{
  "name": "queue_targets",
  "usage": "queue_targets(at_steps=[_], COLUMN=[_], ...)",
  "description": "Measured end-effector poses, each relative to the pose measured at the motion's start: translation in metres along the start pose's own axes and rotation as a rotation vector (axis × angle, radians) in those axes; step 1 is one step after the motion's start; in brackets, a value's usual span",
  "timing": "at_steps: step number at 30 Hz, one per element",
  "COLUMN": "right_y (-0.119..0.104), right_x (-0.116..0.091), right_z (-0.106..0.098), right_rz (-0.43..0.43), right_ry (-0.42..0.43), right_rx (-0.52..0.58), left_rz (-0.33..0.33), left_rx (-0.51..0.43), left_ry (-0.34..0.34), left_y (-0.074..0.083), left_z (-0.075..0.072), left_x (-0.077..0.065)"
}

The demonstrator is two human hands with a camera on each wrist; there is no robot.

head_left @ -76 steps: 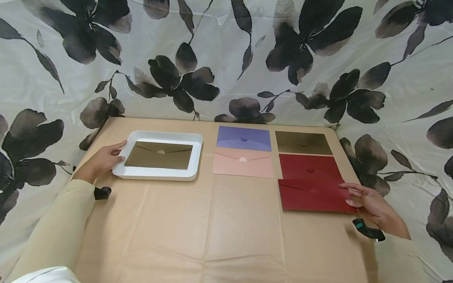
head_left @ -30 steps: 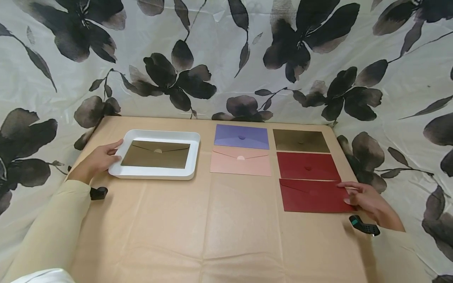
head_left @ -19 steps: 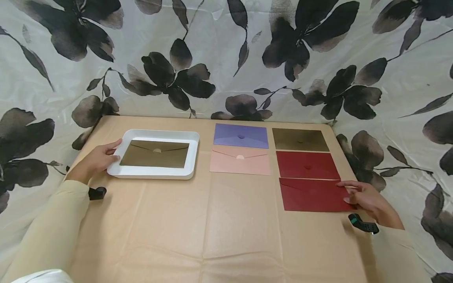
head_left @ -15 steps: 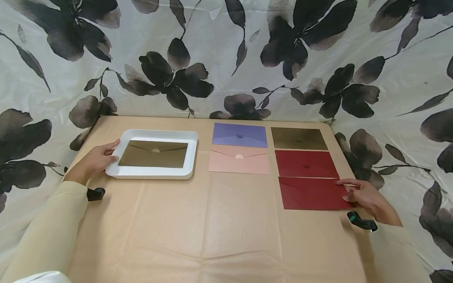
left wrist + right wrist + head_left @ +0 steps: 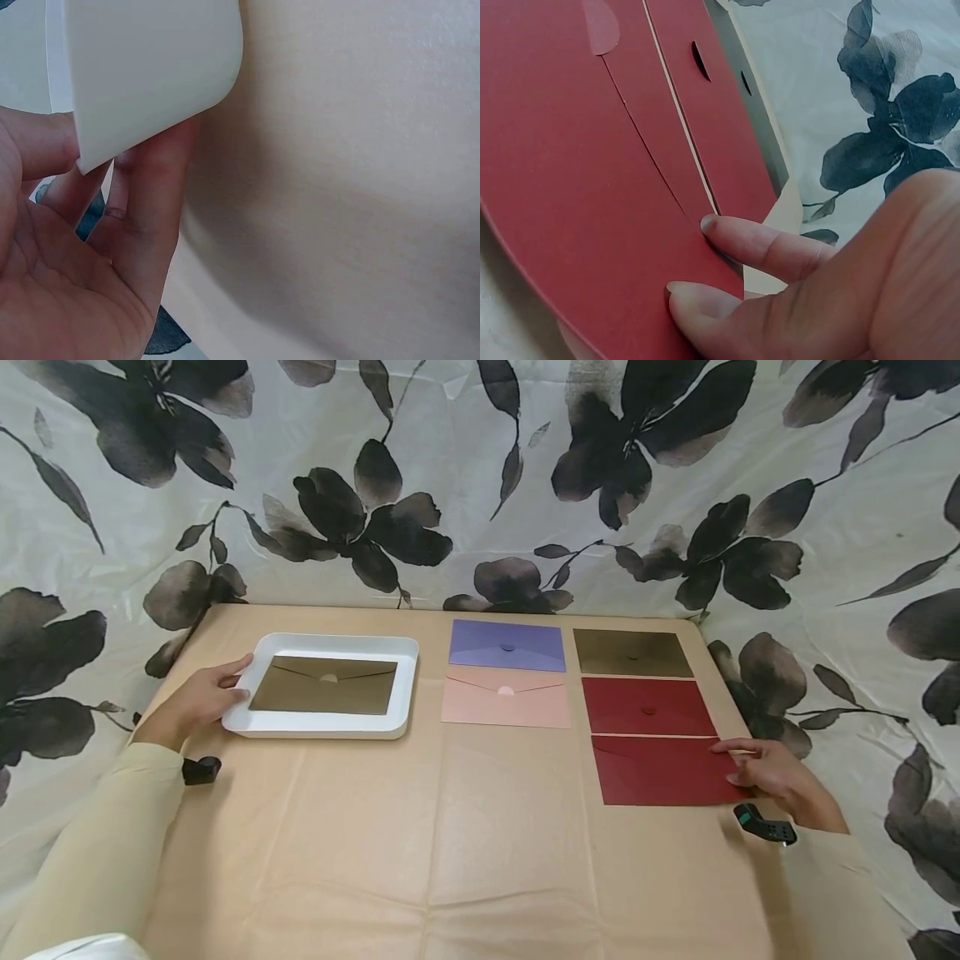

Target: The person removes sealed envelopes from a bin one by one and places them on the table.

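My left hand [image 5: 197,700] grips the left edge of a white tray [image 5: 401,693], thumb at the rim and fingers underneath in the left wrist view. Inside the tray lies a gold envelope [image 5: 324,687] with a pointed flap. My right hand [image 5: 780,779] holds the right edge of the nearest red envelope [image 5: 663,772]. In the right wrist view its thumb lies on the envelope's face, its index fingertip touches the upper edge, and part of a finger shows beneath. Just beyond lies a second red envelope [image 5: 648,706], a thin strip of table between them.
Behind the red envelopes lies another gold envelope [image 5: 633,653]. A purple envelope [image 5: 507,645] and a pink envelope [image 5: 506,697] form a column between these and the tray. All lie on a tan-covered table [image 5: 420,843]. A floral cloth [image 5: 465,468] hangs behind it.
The nearest red envelope, which overlapped the one beyond it, now lies just below it with a thin gap, my right hand still holding it. My left hand keeps its grip on the tray.
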State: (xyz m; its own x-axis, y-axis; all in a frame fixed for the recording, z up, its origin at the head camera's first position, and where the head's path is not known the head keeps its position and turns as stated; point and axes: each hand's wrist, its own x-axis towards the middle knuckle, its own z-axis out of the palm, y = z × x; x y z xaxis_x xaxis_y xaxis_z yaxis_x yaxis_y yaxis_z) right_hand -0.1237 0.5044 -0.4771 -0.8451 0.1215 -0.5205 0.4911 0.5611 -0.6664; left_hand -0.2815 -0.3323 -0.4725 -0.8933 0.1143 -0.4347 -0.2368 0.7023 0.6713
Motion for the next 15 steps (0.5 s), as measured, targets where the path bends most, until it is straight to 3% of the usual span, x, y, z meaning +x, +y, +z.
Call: queue_targets(at_steps=[12, 15], right_y=[-0.009, -0.012], right_x=[-0.001, -0.001], right_z=[0.004, 0.006], right_rz=[0.001, -0.003], right_ry=[-0.001, 0.021], right_rx=[-0.022, -0.071], left_rz=[0.005, 0.004], left_rx=[0.017, 0.017], left_ry=[0.004, 0.007], left_y=[-0.002, -0.002], left_z=[-0.001, -0.001], left_x=[0.001, 0.000])
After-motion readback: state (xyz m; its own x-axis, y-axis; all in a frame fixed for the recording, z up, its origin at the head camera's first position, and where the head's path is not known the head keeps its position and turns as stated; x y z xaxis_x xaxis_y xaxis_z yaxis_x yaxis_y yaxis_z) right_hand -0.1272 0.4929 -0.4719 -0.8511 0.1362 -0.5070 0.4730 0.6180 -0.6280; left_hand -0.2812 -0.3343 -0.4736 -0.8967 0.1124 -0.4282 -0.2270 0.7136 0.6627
